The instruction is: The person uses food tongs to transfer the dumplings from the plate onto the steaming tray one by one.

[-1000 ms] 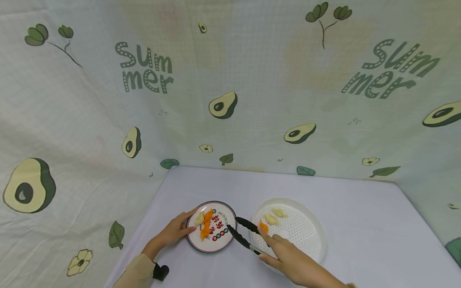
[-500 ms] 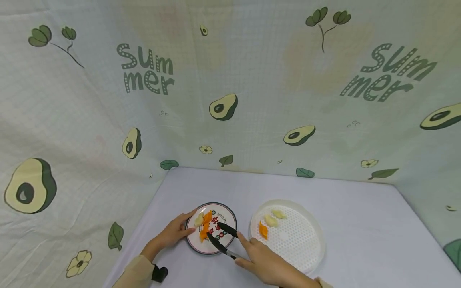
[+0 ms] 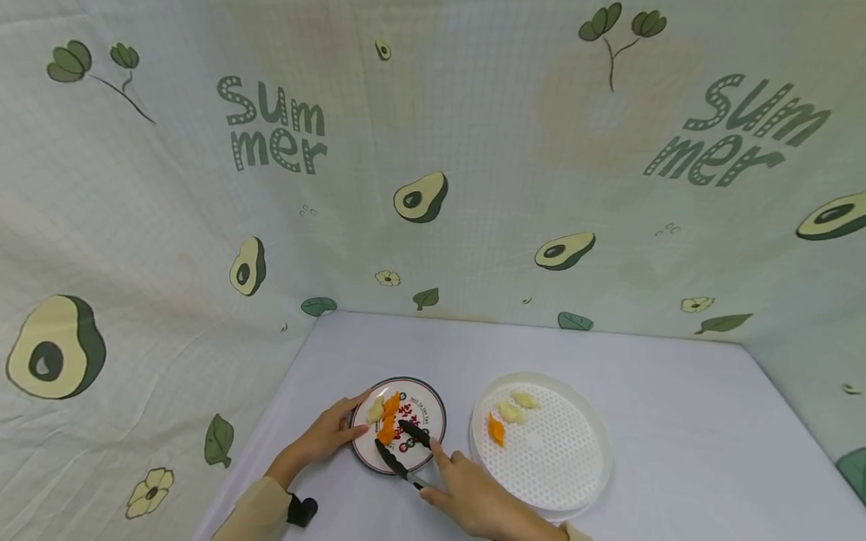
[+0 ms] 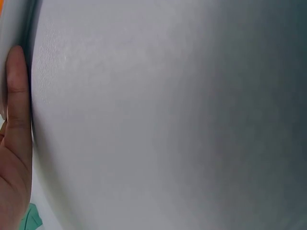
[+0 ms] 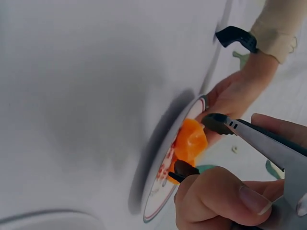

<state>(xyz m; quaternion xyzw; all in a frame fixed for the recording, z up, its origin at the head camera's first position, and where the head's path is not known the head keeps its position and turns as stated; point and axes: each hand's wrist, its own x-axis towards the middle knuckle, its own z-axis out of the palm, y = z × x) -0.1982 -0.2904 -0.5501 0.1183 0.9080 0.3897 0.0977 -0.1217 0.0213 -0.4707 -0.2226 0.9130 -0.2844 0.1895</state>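
Observation:
My left hand (image 3: 325, 433) grips the left rim of a small white plate (image 3: 430, 412) with dark edging and red print. On this plate lie two orange pieces (image 3: 386, 432) with ruffled ends and a pale yellow piece (image 3: 375, 410). My right hand (image 3: 467, 490) holds black-tipped metal tongs (image 3: 418, 481) over the plate. Their tips are spread, one on each side of the lower orange piece, and nothing is clamped between them. Close by in the right wrist view, the tongs' arm (image 5: 261, 141) runs beside the shiny orange piece (image 5: 192, 139).
Right of the plate stands a round white tray (image 3: 598, 428) with a perforated base. It bears one orange piece (image 3: 496, 430) and two pale yellow pieces (image 3: 510, 412). A white table (image 3: 676, 421) lies beneath, with an avocado-print cloth (image 3: 473, 263) hanging behind it.
My right hand has carried the tongs leftward from beside the tray to over the plate, then slightly further left to the lower orange piece. My left hand stays at the plate rim.

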